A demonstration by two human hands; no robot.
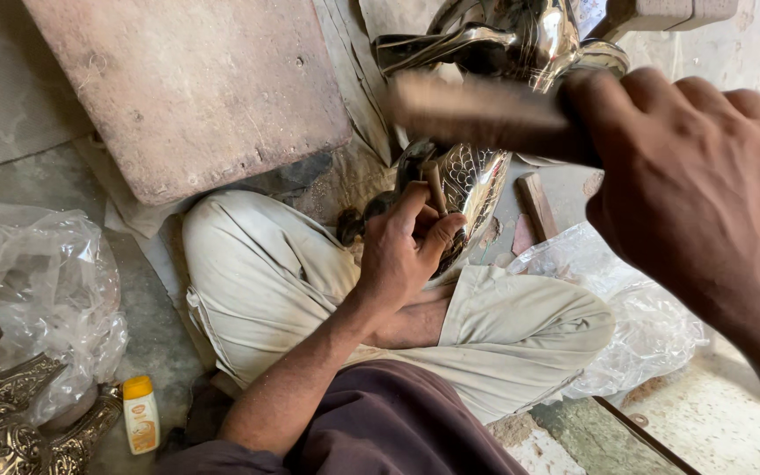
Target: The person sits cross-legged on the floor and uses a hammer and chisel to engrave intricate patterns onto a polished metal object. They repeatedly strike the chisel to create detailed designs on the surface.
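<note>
A shiny silver metal piece (471, 180), engraved with a feather-like pattern, rests tilted on the person's lap between the knees. A short wooden punch (434, 186) stands against its surface, slanted. A wooden hammer handle (477, 113) hovers above it, blurred, lying roughly level across the view.

my left hand (406, 251) sits at the centre, its grip pinching a short chisel (434, 186) upright against an engraved silver piece (472, 180) propped on my crossed legs (266, 281). at two o'clock my right hand (692, 180) is clenched round a blurred wooden mallet handle (477, 113), raised above the piece. at twelve o'clock stands a polished metal vessel (521, 35). a worn stone slab (195, 88) lies at eleven o'clock. at eight o'clock clear plastic wrap (37, 290) covers embossed metalware (10, 422), a small yellow-capped bottle (141, 413) just beside it.
</note>
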